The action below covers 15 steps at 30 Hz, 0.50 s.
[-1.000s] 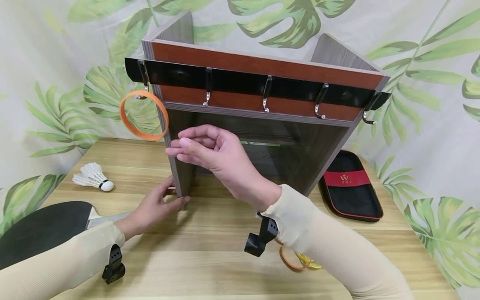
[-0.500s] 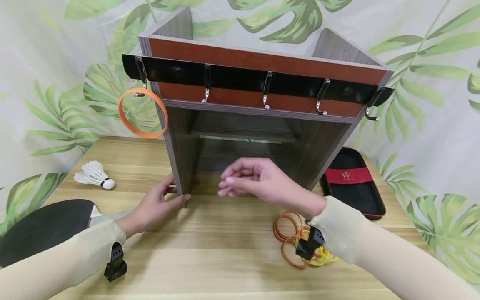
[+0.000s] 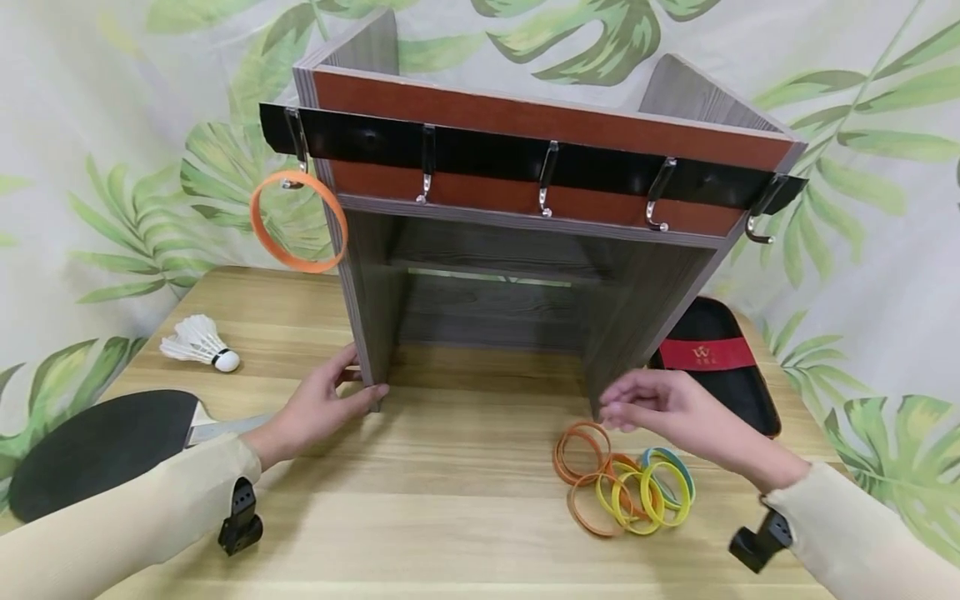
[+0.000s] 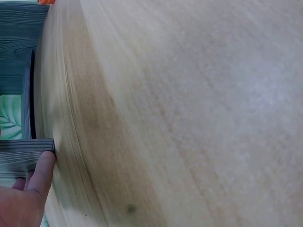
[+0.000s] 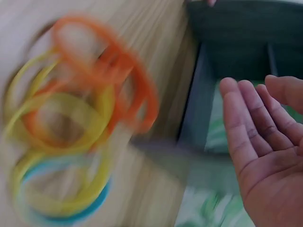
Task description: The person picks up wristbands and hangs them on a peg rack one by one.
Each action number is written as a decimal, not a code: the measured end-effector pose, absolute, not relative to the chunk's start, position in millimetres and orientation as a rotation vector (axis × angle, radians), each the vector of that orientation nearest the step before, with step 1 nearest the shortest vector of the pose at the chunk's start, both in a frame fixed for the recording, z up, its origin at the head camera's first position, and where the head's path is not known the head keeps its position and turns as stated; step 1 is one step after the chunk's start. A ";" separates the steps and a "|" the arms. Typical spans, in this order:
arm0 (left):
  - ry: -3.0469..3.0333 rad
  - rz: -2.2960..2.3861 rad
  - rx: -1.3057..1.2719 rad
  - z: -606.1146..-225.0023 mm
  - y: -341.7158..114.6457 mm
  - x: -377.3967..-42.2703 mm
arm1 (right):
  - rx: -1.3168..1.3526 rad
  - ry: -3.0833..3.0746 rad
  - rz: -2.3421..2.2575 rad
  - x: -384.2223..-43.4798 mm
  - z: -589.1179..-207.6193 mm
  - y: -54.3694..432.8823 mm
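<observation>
A grey wooden shelf unit [image 3: 495,308] stands on the table, with a black hook rail [image 3: 480,154] across its brown front board. From the rail's leftmost hook hangs an orange wristband [image 3: 341,225]. My left hand [image 3: 318,408] holds the bottom of the left side panel [image 3: 363,317], thumb on its front edge and fingers behind; the left wrist view shows the thumb [image 4: 43,172] against that edge. Empty, with relaxed fingers, my right hand [image 3: 675,417] hovers by the right panel's foot, just above a loose pile of orange, yellow and blue wristbands [image 3: 667,525].
A white shuttlecock [image 3: 198,343] lies at the left, behind a black table tennis paddle [image 3: 105,446] whose handle runs under the left forearm. Beside the shelf's right side is a black case [image 3: 720,392] with a red band. A leaf-print cloth [image 3: 847,275] hangs behind.
My right hand has moved from beside the hanging orange wristband down and right to the pile, which has come into full view. The left hand keeps its hold on the panel.
</observation>
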State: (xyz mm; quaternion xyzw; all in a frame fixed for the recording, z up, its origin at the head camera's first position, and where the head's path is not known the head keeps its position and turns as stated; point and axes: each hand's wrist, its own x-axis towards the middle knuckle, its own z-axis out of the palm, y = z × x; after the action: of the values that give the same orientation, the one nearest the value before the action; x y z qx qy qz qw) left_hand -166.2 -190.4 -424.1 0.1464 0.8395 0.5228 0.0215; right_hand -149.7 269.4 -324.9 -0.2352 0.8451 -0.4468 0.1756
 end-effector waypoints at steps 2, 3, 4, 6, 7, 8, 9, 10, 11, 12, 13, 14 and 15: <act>2.594 1.629 0.459 -424.4 -189.1 -166.7 | -0.678 2.434 -1.220 -144.8 -330.1 290.0; 2.590 1.633 0.461 -424.3 -188.7 -166.6 | -0.681 2.461 -1.183 -142.4 -333.1 298.8; 2.586 1.637 0.463 -423.7 -188.7 -166.5 | -0.691 2.496 -1.138 -140.8 -336.6 306.3; 2.580 1.640 0.463 -422.3 -188.7 -166.1 | -0.704 2.568 -1.032 -138.1 -344.2 319.2; 2.575 1.639 0.461 -421.5 -188.7 -165.8 | -0.708 2.602 -0.978 -137.1 -347.9 324.6; 2.570 1.638 0.460 -420.7 -188.7 -165.5 | -0.701 2.621 -0.934 -136.5 -351.5 329.3; 2.566 1.637 0.459 -420.2 -188.6 -165.4 | -0.695 2.636 -0.898 -135.9 -354.9 333.4; 2.563 1.638 0.458 -419.9 -188.7 -165.3 | -0.691 2.644 -0.869 -135.5 -358.3 337.0; 2.563 1.636 0.457 -419.7 -188.7 -165.3 | -0.685 2.639 -0.856 -135.0 -360.9 339.8; 2.561 1.637 0.456 -419.6 -188.8 -165.3 | -0.682 2.628 -0.849 -134.7 -363.5 342.1; 2.561 1.637 0.455 -419.6 -188.9 -165.4 | -0.683 2.612 -0.847 -134.3 -365.8 343.9; 2.563 1.636 0.454 -419.8 -189.0 -165.5 | -0.689 2.595 -0.846 -134.0 -367.8 345.4; 2.565 1.635 0.454 -419.9 -189.0 -165.7 | -0.696 2.580 -0.845 -133.9 -369.7 346.4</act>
State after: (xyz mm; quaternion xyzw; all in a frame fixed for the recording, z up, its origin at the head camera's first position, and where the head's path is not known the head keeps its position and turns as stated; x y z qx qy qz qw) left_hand -165.7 -189.0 -419.9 0.1477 0.8336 0.5313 0.0330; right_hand -133.9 346.4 -369.7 -0.2446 0.9074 -0.2972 0.1685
